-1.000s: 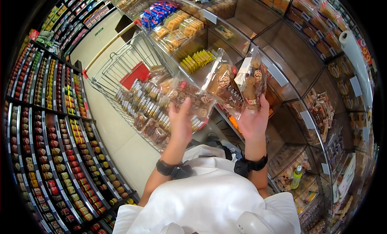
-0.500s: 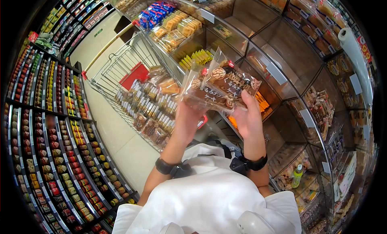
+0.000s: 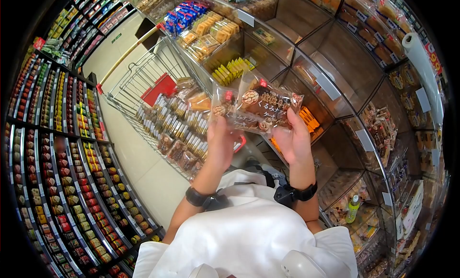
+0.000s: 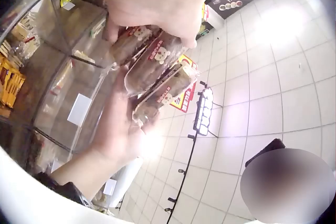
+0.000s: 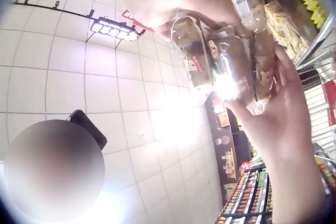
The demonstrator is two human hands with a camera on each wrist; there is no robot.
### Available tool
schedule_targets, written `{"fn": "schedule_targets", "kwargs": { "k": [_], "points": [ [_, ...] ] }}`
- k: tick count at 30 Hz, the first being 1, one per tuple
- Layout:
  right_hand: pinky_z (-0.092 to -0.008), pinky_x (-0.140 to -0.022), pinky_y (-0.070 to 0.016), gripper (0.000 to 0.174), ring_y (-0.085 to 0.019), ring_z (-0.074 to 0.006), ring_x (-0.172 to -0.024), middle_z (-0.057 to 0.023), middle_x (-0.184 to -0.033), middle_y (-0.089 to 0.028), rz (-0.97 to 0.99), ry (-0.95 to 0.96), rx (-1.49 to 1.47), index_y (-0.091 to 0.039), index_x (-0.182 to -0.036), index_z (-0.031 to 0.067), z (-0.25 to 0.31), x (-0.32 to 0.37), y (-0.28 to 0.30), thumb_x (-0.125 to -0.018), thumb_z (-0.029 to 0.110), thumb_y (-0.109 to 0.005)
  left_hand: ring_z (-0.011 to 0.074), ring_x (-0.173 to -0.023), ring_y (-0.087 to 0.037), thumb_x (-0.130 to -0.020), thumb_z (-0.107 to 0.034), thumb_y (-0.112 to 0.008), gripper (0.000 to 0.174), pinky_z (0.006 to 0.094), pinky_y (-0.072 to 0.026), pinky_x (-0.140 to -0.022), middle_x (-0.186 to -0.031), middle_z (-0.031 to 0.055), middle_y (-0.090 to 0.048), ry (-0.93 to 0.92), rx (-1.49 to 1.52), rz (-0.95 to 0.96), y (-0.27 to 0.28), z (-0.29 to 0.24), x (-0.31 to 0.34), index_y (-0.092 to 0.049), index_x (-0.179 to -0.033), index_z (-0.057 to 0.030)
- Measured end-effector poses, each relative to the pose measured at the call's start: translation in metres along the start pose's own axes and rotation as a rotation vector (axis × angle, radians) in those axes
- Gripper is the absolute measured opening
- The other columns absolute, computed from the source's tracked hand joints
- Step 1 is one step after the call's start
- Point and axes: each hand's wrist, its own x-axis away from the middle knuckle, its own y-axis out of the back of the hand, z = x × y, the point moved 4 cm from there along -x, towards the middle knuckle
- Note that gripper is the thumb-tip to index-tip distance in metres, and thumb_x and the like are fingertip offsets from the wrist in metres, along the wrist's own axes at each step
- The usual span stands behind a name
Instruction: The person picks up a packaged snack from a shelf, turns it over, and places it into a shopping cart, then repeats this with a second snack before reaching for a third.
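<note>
Both hands hold a stack of clear-wrapped walnut cakes (image 3: 272, 102) in front of the body, in the head view. My left hand (image 3: 220, 145) grips the left end, thumb up on a wrapper (image 3: 223, 108). At the right end my right hand (image 3: 293, 140) grips too, its thumb on the printed face. From below, in the left wrist view, three brown cake packs (image 4: 161, 58) show side by side between the two hands. The right wrist view also shows the cake packs (image 5: 239, 66) held between both hands.
A wire shopping cart with a red panel (image 3: 159, 89) stands at left, loaded with stick-shaped packs (image 3: 175, 117) and wrapped cakes (image 3: 184, 158). Ahead and right is a partitioned display holding yellow packets (image 3: 232, 72) and orange packs (image 3: 309, 119). Jar-filled shelves (image 3: 62, 182) line the left side.
One second ago the hands held the packs apart, the right ones tilted upright. They have since come together into one stack, printed face up, which has now lowered slightly toward the body.
</note>
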Motion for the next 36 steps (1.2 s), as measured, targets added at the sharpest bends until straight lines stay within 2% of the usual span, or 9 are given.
{"fn": "schedule_targets", "kwargs": {
  "k": [1, 8, 12, 15, 22, 25, 31, 34, 36],
  "points": [
    [-0.0409, -0.094, -0.0335, 0.034, -0.049, -0.0226, -0.106, -0.0095, -0.115, -0.052, 0.003, 0.006, 0.001, -0.044, -0.117, 0.0028, 0.002, 0.000, 0.002, -0.088, 0.019, -0.044, 0.0225, -0.112, -0.043, -0.088, -0.042, -0.041, 0.049, 0.0436, -0.0340, -0.095, -0.123, 0.0069, -0.044, -0.013, -0.010, -0.016, 0.001, 0.001, -0.001, -0.033, -0.126, -0.0109],
    [-0.0426, -0.098, -0.0308, 0.034, -0.047, -0.0237, -0.108, -0.0099, -0.115, -0.052, -0.071, 0.063, -0.057, -0.043, -0.117, 0.0026, 0.010, -0.001, 0.005, -0.089, 0.021, -0.043, 0.0220, -0.108, -0.047, -0.089, -0.039, -0.040, 0.043, 0.0437, -0.0375, -0.091, -0.119, 0.0067, -0.047, -0.031, 0.005, -0.048, -0.006, -0.003, 0.000, -0.037, -0.121, -0.0105],
    [-0.0484, -0.101, -0.0262, 0.038, -0.040, -0.0298, -0.115, -0.0123, -0.121, -0.046, -0.194, 0.105, -0.132, -0.039, -0.121, 0.0024, 0.019, -0.002, 0.013, -0.088, 0.021, -0.045, 0.0226, -0.106, -0.048, -0.089, -0.039, -0.040, 0.043, 0.0439, -0.0385, -0.090, -0.117, 0.0069, -0.049, -0.039, 0.018, -0.076, -0.001, -0.001, 0.001, -0.038, -0.121, -0.0102],
    [-0.0459, -0.096, -0.0319, 0.033, -0.049, -0.0250, -0.106, -0.0094, -0.113, -0.053, -0.172, 0.145, -0.183, -0.045, -0.115, 0.0036, 0.025, -0.002, 0.012, -0.088, 0.022, -0.045, 0.0233, -0.106, -0.049, -0.089, -0.039, -0.041, 0.043, 0.0439, -0.0387, -0.089, -0.117, 0.0069, -0.049, -0.049, 0.044, -0.110, 0.000, 0.000, 0.001, -0.037, -0.121, -0.0100],
    [-0.0507, -0.094, -0.0344, 0.032, -0.049, -0.0284, -0.107, -0.0119, -0.114, -0.052, -0.078, 0.202, -0.172, -0.045, -0.114, 0.0010, 0.032, 0.001, 0.015, -0.087, 0.016, -0.046, 0.0240, -0.107, -0.048, -0.088, -0.039, -0.042, 0.045, 0.0445, -0.0373, -0.090, -0.119, 0.0065, -0.048, -0.064, 0.063, -0.104, 0.004, 0.000, 0.002, -0.036, -0.122, -0.0102],
    [-0.0504, -0.091, -0.0379, 0.031, -0.051, -0.0281, -0.104, -0.0128, -0.112, -0.053, -0.105, 0.225, -0.106, -0.044, -0.114, 0.0007, 0.033, 0.003, 0.014, -0.086, 0.014, -0.046, 0.0161, -0.092, -0.050, -0.086, -0.034, -0.051, 0.033, 0.0399, -0.0410, -0.082, -0.094, 0.0018, -0.050, -0.063, 0.138, -0.116, 0.003, 0.000, 0.002, -0.040, -0.107, -0.0122],
    [-0.0468, -0.091, -0.0386, 0.033, -0.051, -0.0273, -0.104, -0.0127, -0.113, -0.051, -0.017, 0.218, -0.075, -0.041, -0.117, 0.0002, 0.029, 0.006, 0.009, -0.087, 0.013, -0.045, 0.0149, -0.091, -0.050, -0.087, -0.033, -0.049, 0.029, 0.0396, -0.0410, -0.082, -0.093, 0.0004, -0.049, -0.051, 0.142, -0.112, -0.003, -0.005, 0.003, -0.040, -0.107, -0.0134],
    [-0.0460, -0.093, -0.0368, 0.035, -0.049, -0.0270, -0.106, -0.0131, -0.117, -0.049, 0.030, 0.224, -0.030, -0.040, -0.118, 0.0007, 0.026, 0.008, 0.005, -0.087, 0.014, -0.045, 0.0216, -0.106, -0.048, -0.088, -0.040, -0.041, 0.043, 0.0431, -0.0374, -0.090, -0.117, 0.0047, -0.049, -0.065, 0.071, -0.131, 0.005, 0.002, 0.002, -0.038, -0.120, -0.0124],
    [-0.0476, -0.092, -0.0361, 0.039, -0.050, -0.0287, -0.105, -0.0140, -0.116, -0.050, 0.054, 0.150, -0.125, -0.039, -0.121, 0.0022, 0.023, 0.008, -0.001, -0.087, 0.021, -0.044, 0.0215, -0.106, -0.048, -0.088, -0.040, -0.042, 0.043, 0.0431, -0.0376, -0.090, -0.117, 0.0051, -0.049, -0.073, 0.068, -0.117, 0.003, 0.000, 0.002, -0.038, -0.120, -0.0122]
  ]
}}
